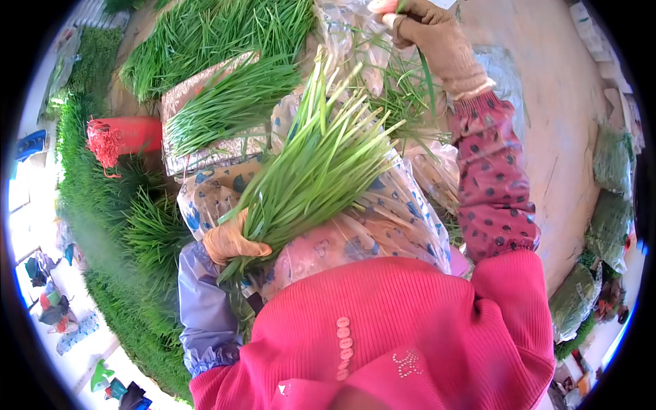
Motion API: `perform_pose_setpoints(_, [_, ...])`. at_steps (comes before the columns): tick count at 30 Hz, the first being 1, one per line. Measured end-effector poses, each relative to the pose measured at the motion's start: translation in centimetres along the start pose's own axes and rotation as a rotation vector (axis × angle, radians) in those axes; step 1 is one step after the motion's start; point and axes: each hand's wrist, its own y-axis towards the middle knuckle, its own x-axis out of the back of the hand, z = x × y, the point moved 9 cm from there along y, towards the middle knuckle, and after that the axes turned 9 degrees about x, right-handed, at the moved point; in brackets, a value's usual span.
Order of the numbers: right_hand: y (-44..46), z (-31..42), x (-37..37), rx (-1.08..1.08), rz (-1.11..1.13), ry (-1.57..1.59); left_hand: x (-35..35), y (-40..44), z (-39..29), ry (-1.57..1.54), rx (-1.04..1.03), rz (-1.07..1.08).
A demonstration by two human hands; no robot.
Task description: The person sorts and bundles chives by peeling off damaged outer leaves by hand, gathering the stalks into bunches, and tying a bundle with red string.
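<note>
My left hand, in a tan glove, is wrapped round the leafy end of a large bunch of green stalks. The pale stalk ends fan out up and to the right, over my lap. At the top right, my right hand, in a brown fingerless glove, has its fingers pinched together, and a long green blade hangs down beside it. Loose green blades lie below that hand on clear plastic. A smaller pile of stalks rests on a patterned box at the left.
A large heap of greens lies at the top. Beside the box is a red container with red strings. More greens line the left side. Plastic-wrapped bundles stand along the far right, past the brown floor.
</note>
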Motion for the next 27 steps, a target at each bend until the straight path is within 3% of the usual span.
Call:
perform_pose_setpoints(2, [-1.4, 5.4, -3.4, 0.180, 0.228, 0.015, 0.0, 0.2, -0.2, -0.037, 0.017, -0.012])
perform_pose_setpoints(3, [-0.9, 5.8, -4.0, 0.168, 0.220, 0.017, 0.0, 0.1, -0.3, -0.067, 0.037, -0.026])
perform_pose_setpoints(4, [-1.3, 7.9, -5.8, 0.446, 0.359, -0.203, 0.0, 0.1, -0.6, -0.058, 0.023, -0.031])
perform_pose_setpoints(6, [-3.2, 8.2, -7.8, 0.697, 0.483, -0.416, 0.3, 0.1, -0.3, -0.004, 0.043, -0.052])
perform_pose_setpoints(8, [-3.0, 5.2, -8.4, 0.439, 0.509, -0.234, 0.5, 0.0, -1.2, 0.037, -0.051, -0.093])
perform_pose_setpoints(11, [-2.3, 1.1, -10.6, 0.087, 0.564, 0.034, 0.5, -0.1, -0.4, -0.063, -0.015, -0.092])
perform_pose_setpoints(13, [-1.3, 1.2, -10.1, 0.170, 0.456, 0.161, 0.6, -0.2, -0.1, -0.065, 0.001, -0.098])
perform_pose_setpoints(17, [1.6, -3.5, -0.6, -0.014, -0.194, 0.245, 0.1, -0.1, 0.0, -0.178, -0.028, -0.078])
perform_pose_setpoints(18, [1.2, -2.5, -0.1, -0.008, -0.188, 0.245, 0.2, -0.1, -0.2, -0.187, -0.041, -0.076])
perform_pose_setpoints(20, [-0.7, 3.1, 0.2, 0.115, -0.098, -0.777, 0.5, 0.0, 0.1, -0.210, -0.024, -0.062])
perform_pose_setpoints(22, [-3.1, 5.4, -2.7, 0.150, -0.037, -0.712, 0.9, 0.4, 0.9, -0.238, 0.003, -0.048])
perform_pose_setpoints(24, [-5.3, 8.8, -6.3, 0.471, 0.008, -0.646, 1.2, 0.8, 0.9, -0.227, -0.043, -0.036])
perform_pose_setpoints(25, [-5.5, 8.2, -7.3, 0.471, 0.009, -0.644, 1.2, 0.9, 0.8, -0.224, -0.057, -0.032])
perform_pose_setpoints(27, [-6.5, 6.9, -11.3, 0.623, 0.191, -0.945, 0.3, 1.0, -0.6, -0.212, -0.129, -0.011])
